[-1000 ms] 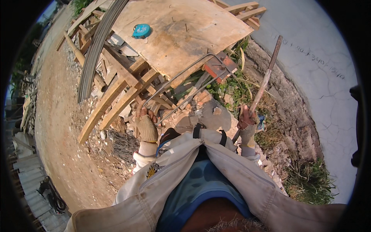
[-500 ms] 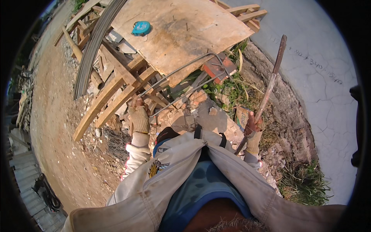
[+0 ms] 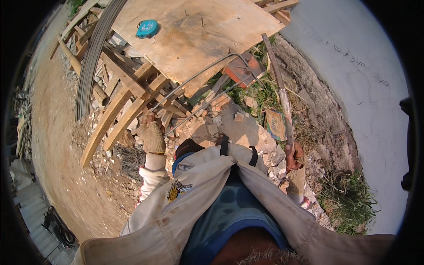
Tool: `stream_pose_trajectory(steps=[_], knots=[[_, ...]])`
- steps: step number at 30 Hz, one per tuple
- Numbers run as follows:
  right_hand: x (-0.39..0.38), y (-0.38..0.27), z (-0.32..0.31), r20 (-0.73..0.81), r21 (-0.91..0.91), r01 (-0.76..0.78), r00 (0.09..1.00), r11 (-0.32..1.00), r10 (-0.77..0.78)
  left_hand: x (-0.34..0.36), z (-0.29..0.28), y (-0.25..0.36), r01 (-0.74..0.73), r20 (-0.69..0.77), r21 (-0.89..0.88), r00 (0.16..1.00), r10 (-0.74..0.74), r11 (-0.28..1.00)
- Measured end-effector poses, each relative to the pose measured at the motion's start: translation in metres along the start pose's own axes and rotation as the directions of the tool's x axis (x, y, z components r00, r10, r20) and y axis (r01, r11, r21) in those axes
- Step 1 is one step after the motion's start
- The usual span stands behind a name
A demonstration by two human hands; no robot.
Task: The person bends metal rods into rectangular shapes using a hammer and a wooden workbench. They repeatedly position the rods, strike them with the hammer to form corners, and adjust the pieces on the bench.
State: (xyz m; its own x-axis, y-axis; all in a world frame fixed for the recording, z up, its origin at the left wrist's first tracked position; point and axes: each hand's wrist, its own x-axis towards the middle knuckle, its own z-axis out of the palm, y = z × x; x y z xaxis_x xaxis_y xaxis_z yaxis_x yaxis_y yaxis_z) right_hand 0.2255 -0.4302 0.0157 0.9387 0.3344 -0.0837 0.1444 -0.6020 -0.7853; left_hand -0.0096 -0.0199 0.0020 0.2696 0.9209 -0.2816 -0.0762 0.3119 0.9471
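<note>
The bent steel rod [image 3: 207, 73] is a thin grey bar folded into a long loop. Its two ends come down to the left hand [image 3: 151, 136], and its curved end rests up on the bench [image 3: 194, 39], near the edge of the board. The left hand wears a worn knit glove and is closed tight around the rod ends. The right hand [image 3: 293, 155] also wears one glove, with red on the palm. It is closed tight around the bottom of a long rusty bar [image 3: 279, 90], which stands up and leans a little to the left, just beside the rod's curved end.

The bench is one big plywood board on rough wooden legs. One small blue tape measure [image 3: 147, 28] lies on top of it, well away from both hands. One orange metal piece [image 3: 240, 70] sits at the bench edge, under the bend of the rod.

To the left of the bench, a bundle of long steel rods [image 3: 90, 66] curves down. I cannot count them. Broken bricks and stones [image 3: 238, 128] lie on the ground between the two hands. A grey concrete slab [image 3: 353, 79] is on the right.
</note>
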Motion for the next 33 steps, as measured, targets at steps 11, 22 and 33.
stream_pose_trajectory(steps=[11,22,33], knots=[[-0.001,0.021,-0.021,-0.044,-0.049,-0.032,0.999,0.998,0.03,0.005,-0.002,-0.01,-0.037,-0.051,0.011,0.998,0.037,0.999],[0.094,0.06,-0.129,0.277,0.191,-0.248,0.942,0.95,0.19,0.004,-0.003,-0.007,-0.059,-0.045,0.068,0.997,0.062,0.996],[0.234,0.042,-0.149,0.466,-0.009,-0.015,0.884,1.0,0.017,-0.004,0.009,0.008,-0.006,-0.074,0.114,0.997,0.015,0.993]])
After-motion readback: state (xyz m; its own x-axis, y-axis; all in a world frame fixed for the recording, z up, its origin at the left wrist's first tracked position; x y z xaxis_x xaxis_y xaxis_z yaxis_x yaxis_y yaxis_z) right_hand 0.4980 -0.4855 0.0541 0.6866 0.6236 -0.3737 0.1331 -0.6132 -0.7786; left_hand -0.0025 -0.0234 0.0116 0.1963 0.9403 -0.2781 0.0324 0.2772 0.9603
